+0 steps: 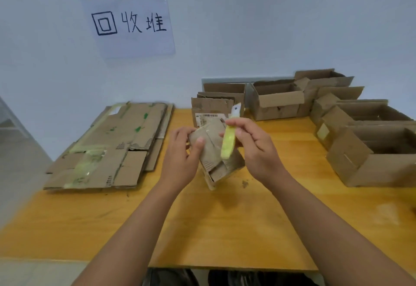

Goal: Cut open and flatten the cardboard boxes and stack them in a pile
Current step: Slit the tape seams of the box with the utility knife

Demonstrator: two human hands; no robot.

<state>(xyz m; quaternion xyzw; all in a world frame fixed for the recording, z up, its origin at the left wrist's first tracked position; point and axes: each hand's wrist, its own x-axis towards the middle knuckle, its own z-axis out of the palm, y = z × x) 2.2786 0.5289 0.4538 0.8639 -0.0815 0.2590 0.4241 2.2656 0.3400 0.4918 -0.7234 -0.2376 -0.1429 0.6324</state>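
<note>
On the far left of the wooden table lies the pile of flattened cardboard, several sheets stacked flat with strips of greenish tape across them. Above it, a paper sign with handwritten characters is stuck to the wall. Just right of the pile, the left hand grips a small cardboard box held up off the table at a tilt, thumb curled over its upper face and fingers wrapped behind. The box looks partly collapsed (its lower flaps hang loose), though the blur makes the exact folds hard to read. Across the box's front lies a yellow-green utility knife, pinched between the thumb and fingers of the right hand, its tip pointing up and away. Behind the hands stands a box with a barcode label, and further right a cluster of open, unflattened boxes fills the table's back and right edge.
</note>
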